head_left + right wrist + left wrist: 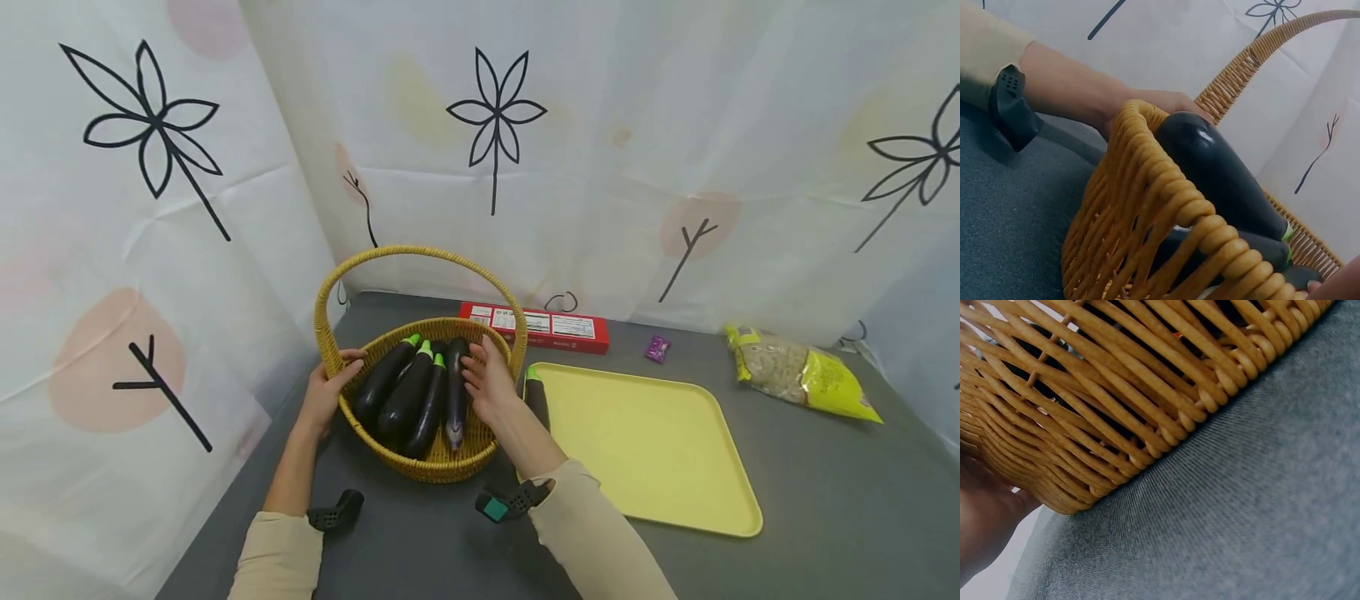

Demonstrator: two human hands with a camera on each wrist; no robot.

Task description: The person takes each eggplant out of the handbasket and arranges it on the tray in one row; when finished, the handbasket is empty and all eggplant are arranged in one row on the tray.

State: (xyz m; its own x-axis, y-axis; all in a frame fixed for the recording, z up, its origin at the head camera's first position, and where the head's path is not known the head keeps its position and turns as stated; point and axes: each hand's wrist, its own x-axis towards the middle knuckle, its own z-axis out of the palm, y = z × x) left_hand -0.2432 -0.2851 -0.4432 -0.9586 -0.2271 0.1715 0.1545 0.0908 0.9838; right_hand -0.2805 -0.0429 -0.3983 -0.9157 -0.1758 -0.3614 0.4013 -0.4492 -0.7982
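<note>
Sleeves [603, 537]: beige, reaching in from the lower edge of the head view, a black wrist device [339, 510] at each cuff.
Left grip [324, 396]: holds the left side of the wicker basket [438, 473] at the rim.
Right grip [491, 385]: loose, fingers apart and slightly bent, inside the basket's right side, by the rightmost eggplant [456, 387]; whether they touch it, I cannot tell.
Basket eggplants [408, 404]: lying side by side within the basket, several green tops toward the far rim.
Outside eggplant [537, 402]: at the left end of the yellow tray [652, 450], partly hidden by the right arm.
Far bench [825, 492]: red box [562, 332] behind the basket and tray, small purple packet [657, 349], yellow bag [802, 375] at right.
Backdrop: white curtain [600, 133] with flower prints.
</note>
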